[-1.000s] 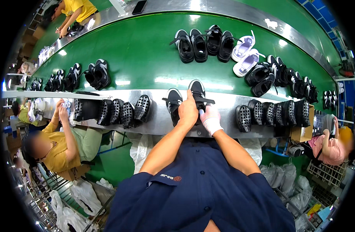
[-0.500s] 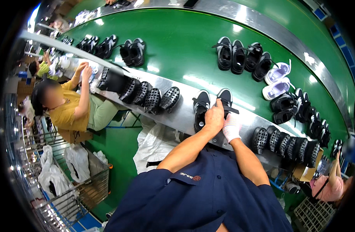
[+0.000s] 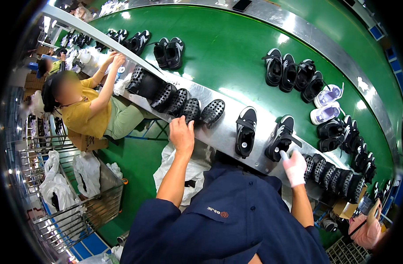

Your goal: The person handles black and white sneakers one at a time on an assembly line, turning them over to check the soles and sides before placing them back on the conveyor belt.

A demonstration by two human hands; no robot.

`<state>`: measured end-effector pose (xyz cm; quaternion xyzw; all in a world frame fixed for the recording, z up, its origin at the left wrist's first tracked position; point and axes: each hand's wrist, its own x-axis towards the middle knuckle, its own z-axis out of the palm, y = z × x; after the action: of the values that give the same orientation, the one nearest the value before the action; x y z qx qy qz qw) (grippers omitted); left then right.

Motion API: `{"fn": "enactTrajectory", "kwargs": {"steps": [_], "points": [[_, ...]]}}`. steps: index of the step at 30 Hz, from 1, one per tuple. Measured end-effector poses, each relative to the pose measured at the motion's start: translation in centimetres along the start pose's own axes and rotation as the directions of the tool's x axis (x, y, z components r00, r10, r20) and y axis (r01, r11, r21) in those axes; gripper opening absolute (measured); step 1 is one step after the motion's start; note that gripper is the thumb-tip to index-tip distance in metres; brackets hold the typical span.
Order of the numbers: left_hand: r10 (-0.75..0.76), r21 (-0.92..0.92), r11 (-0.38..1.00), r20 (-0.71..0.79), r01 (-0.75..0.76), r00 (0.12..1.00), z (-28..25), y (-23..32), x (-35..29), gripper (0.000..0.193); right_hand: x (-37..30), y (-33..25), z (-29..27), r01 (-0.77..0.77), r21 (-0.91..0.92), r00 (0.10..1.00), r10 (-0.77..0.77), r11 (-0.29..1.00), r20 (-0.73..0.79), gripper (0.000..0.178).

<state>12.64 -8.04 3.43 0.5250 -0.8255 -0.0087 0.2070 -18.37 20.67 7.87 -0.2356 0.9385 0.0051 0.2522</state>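
Two black sneakers with grey trim stand apart on the metal bench edge: the left sneaker (image 3: pixel 246 132) and the right sneaker (image 3: pixel 281 137), whose strap sticks out sideways. My left hand (image 3: pixel 182 136), bare, reaches left, its thumb and fingers at the near end of a black perforated shoe form (image 3: pixel 192 110). Another shoe form (image 3: pixel 213 113) lies just right of it. My right hand (image 3: pixel 294 168) wears a whitish glove and is at the heel of the right sneaker, fingers apart.
A row of perforated forms (image 3: pixel 329 172) lines the bench at right. Paired black sneakers (image 3: pixel 280 69) and white-lilac shoes (image 3: pixel 327 104) stand on the green surface. A co-worker in a yellow shirt (image 3: pixel 85 103) sits at left, beside a wire cart (image 3: pixel 96 215).
My left hand has left the right sneaker and moved left to a shoe form. The right sneaker sits nearer me and farther from the left one. My right hand has shifted to its heel.
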Motion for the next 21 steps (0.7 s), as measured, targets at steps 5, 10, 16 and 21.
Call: {"fn": "enactTrajectory", "kwargs": {"steps": [5,10,16,21], "points": [[0.132,-0.228,0.959,-0.159,-0.166,0.978,-9.3,6.7,2.2,0.039,-5.4,-6.1,-3.4,0.220,0.656,0.967,-0.250,0.722,-0.050,0.052],[0.497,-0.643,0.663,-0.005,-0.383,0.868,-9.4,14.3,-1.0,0.043,-6.5,-14.4,-0.8,-0.235,0.961,0.900,-0.407,-0.148,0.157,0.052],[0.311,-0.872,0.286,0.477,0.398,0.822,-3.9,14.9,1.0,0.044,-7.2,-10.2,-3.4,-0.413,0.860,0.652,-0.562,0.300,0.509,0.041],[0.091,-0.690,0.204,0.720,0.694,0.688,-1.2,16.0,-1.0,0.007,-10.1,-11.1,-5.1,0.415,0.283,0.906,-0.421,0.864,-0.045,0.062]]}}
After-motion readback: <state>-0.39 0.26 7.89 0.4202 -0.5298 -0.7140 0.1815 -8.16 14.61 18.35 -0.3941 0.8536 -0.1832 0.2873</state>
